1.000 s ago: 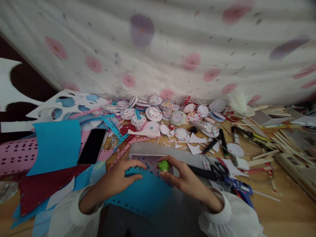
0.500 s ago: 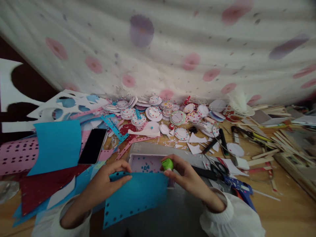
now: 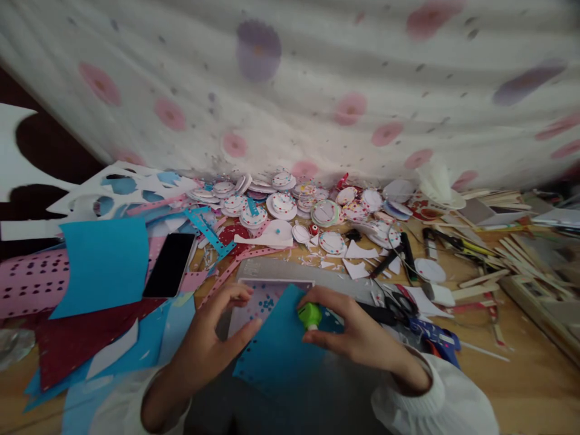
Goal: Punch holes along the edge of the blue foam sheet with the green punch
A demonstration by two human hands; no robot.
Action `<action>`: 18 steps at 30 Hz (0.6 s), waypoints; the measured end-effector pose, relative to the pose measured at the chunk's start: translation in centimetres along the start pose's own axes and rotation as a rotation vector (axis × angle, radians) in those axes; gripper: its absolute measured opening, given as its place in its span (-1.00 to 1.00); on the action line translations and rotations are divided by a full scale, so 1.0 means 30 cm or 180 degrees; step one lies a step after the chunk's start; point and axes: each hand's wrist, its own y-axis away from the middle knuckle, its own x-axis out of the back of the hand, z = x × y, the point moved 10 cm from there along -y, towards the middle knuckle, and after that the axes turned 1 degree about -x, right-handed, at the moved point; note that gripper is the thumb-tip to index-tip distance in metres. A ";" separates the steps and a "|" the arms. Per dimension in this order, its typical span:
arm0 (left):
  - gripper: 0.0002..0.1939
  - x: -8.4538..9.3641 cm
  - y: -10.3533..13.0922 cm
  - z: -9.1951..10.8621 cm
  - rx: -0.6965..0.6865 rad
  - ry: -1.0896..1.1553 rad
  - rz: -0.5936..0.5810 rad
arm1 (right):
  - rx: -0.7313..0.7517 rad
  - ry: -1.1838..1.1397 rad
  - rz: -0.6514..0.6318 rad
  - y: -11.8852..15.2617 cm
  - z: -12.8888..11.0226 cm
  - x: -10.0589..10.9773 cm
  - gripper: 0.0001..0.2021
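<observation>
My left hand (image 3: pixel 212 338) is at the left corner of the blue sheet (image 3: pixel 276 356), with the fingers half curled and a narrow gap between thumb and forefinger; the fingertips touch the sheet's left edge, near the left side of the grey tray (image 3: pixel 272 290), but I cannot tell if they really pinch it. The sheet lies tilted, one corner pointing away from me over the tray, and its long axis runs from my lap up toward the tray's far edge. A row of small holes follows its lower left edge. Just to the right, at the sheet's upper right edge, sits the green punch (image 3: pixel 310 315), and my right hand (image 3: pixel 357 335) holds it between thumb and fingers, closed around its sides. So the punch is right at the sheet's edge, and the sheet lies to the left of and below it; the right hand is the nearer one to the punch, the left is the nearer one to the free corner. Further right on the table, apart from my hand, lie black scissors (image 3: pixel 399 308), and a phone (image 3: pixel 170 264) rests near the table's left edge.
</observation>
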 end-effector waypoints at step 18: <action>-0.74 -0.142 -0.054 -0.082 0.1239 0.2260 -0.0426 | -0.0162 -0.0174 0.0395 -0.012 0.068 -0.056 -0.62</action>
